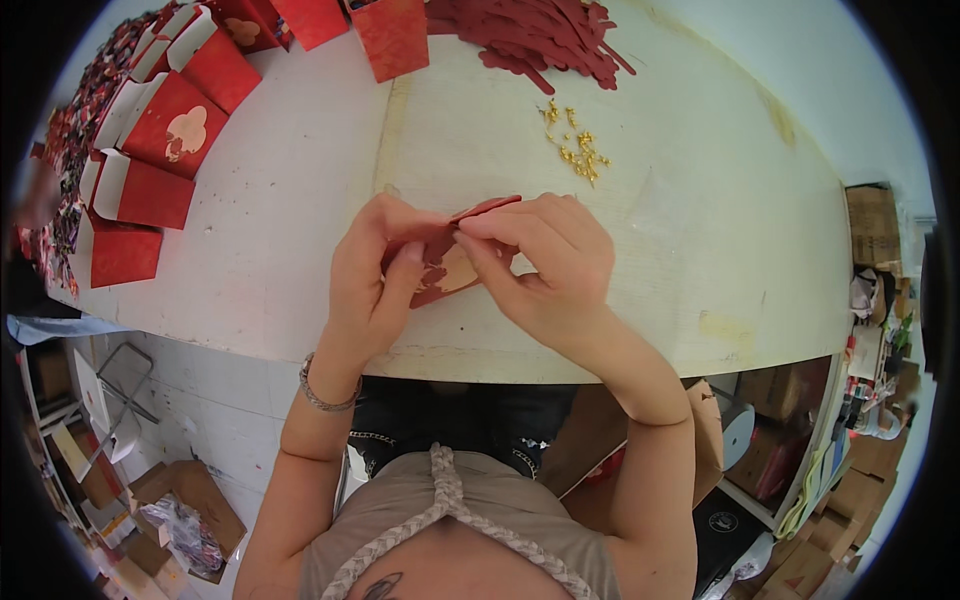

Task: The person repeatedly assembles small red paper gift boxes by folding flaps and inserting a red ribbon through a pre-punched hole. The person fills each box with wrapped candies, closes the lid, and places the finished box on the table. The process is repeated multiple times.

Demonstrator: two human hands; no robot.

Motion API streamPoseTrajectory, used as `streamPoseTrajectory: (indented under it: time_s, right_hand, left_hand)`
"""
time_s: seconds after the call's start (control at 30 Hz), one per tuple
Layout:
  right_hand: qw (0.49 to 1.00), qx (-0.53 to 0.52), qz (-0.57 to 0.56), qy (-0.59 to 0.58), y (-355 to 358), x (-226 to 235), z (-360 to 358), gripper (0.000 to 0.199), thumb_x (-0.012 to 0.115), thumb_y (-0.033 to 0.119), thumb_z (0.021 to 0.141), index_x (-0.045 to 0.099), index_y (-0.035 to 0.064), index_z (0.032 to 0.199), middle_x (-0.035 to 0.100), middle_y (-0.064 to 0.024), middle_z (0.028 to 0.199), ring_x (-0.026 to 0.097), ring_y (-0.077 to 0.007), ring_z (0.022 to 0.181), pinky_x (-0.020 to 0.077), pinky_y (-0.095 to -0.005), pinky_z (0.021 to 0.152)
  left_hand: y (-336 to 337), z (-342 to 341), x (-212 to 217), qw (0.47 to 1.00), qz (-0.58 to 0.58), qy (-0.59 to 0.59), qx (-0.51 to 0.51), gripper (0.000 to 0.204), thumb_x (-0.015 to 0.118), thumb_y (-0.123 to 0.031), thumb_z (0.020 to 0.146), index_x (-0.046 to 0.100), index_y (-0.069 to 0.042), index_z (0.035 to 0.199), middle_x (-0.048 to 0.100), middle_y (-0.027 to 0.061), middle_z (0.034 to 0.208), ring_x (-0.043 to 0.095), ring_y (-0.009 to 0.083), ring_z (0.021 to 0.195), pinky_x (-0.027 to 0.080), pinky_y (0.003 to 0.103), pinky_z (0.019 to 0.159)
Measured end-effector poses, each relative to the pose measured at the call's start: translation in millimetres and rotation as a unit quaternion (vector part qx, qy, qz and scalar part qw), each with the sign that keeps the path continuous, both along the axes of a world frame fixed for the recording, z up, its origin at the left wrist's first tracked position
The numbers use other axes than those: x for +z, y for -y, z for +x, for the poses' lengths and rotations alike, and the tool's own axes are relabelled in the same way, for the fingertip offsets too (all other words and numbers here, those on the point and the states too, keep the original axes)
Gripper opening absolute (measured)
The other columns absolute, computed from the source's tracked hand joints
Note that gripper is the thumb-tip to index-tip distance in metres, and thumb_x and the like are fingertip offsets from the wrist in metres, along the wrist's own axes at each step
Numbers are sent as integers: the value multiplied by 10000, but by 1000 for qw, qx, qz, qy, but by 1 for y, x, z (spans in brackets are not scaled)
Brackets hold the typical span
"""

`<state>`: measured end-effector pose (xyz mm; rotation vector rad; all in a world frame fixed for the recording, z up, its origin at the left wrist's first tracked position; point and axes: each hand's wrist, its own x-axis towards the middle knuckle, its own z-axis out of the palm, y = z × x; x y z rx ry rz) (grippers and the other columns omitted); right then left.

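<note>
Just past the table's front edge, my left hand (375, 265) is closed on a red paper box (435, 290) with a pale flower shape on its side. The box is tilted and partly covered by my fingers. At its upper edge, the thumb and forefinger of my right hand (550, 255) are pinched together. Whatever lies between those fingertips is too small to make out. Beyond my right hand lies a loose cluster of small gold-coloured pieces (578, 145). Farther back is a heap of dark red cut-out shapes (540, 40) with long stems.
Several red boxes with white inner flaps (165, 125) stand along the table's left side, beside a heap of mixed-colour scraps (85, 110). More red boxes (390, 40) are at the back. A wall borders the white table (290, 210) on the right. Cartons (190, 510) sit below.
</note>
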<state>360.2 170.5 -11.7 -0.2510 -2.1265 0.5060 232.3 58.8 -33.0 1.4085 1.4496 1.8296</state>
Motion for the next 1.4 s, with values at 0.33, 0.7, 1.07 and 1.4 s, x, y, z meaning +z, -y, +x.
streamPoseTrajectory:
  time_s: [0.33,0.7,1.07,1.4]
  right_hand:
    - [963,-220,-119,102,-78,-35,24,89,646,112,795,674,51,854,632,-47,744,579,-173,670,471,-285,580]
    - [955,-259,-42,139,-105,-62,31,69,677,105,751,705,89,813,638,-34,840,579,-170,785,484,-274,657]
    - [984,52,-170,-17,18,-12,6,203,704,-15,654,654,60,836,649,-60,771,604,-200,650,481,-271,561]
    - [993,33,-113,9,20,-8,0,205,695,-21,636,650,37,826,631,-63,759,571,-222,647,470,-289,571]
  left_hand:
    - [-1,0,-8,999,11,-12,50,169,539,72,822,583,8,972,553,44,829,528,92,727,429,198,640]
    - [1,7,11,988,-79,119,67,114,571,27,844,579,2,954,581,17,855,542,57,755,434,175,688]
    - [2,15,16,980,-93,161,74,143,584,-9,852,549,-24,990,579,13,895,539,59,784,441,190,705]
    - [2,11,3,998,-34,37,47,131,539,14,873,553,-16,999,559,34,873,548,68,706,445,174,605]
